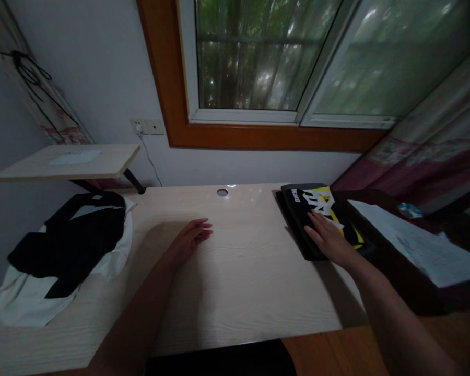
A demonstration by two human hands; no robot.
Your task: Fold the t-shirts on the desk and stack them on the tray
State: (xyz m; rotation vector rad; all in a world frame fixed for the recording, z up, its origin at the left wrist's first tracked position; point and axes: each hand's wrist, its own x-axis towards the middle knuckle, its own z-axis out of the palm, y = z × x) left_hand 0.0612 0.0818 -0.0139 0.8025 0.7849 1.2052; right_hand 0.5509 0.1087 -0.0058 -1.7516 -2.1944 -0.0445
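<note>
My right hand [329, 237] lies flat with fingers stretched out on top of a flat black stack with white and yellow print [297, 209]. Whether the stack is folded cloth or something stiffer, I cannot tell. It sits at the right end of the pale wooden desk [243, 277]. Over the middle left of the desk is my left hand [190, 237], its fingers loosely bent and apart, with nothing in it. Farther left, a heap of black and white clothing [78, 235] rests on the desk.
A raised wooden shelf [74, 162] with black legs stands at the back left, a paper on it. Behind the desk are a wall socket with a cable [147, 127] and a wood-framed window [258, 136]. To the right, white sheets [415, 240] lie on a dark surface beside a curtain [426, 146].
</note>
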